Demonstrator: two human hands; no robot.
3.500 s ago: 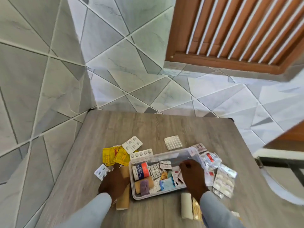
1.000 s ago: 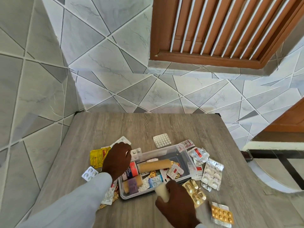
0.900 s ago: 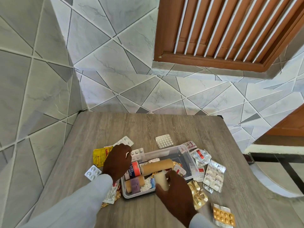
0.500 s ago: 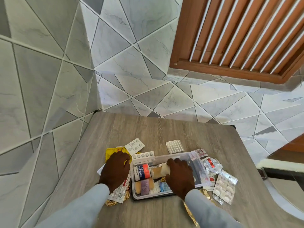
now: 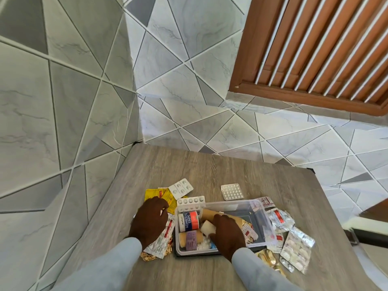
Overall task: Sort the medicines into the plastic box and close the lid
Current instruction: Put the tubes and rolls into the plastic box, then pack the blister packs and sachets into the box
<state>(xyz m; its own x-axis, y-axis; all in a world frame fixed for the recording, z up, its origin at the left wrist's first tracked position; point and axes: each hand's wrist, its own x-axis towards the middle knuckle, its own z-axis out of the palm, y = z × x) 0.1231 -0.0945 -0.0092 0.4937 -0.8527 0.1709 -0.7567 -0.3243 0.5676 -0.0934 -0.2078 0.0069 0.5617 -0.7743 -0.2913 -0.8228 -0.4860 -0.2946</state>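
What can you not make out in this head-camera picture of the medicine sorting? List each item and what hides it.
1. Head view: what lies beneath the right hand in the plastic box; the hand covers it.
2. Head view: the left hand hides most of a foil strip.
3. Head view: print on the silver blister packs is too small.
4. Head view: no lid is identifiable.

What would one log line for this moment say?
right hand: placing white roll in box | left hand: on packets | lid: unseen

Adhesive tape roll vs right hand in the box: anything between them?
Yes. In the head view a white bandage roll sits between the adhesive tape roll and the right hand, which touches it, inside the plastic box.
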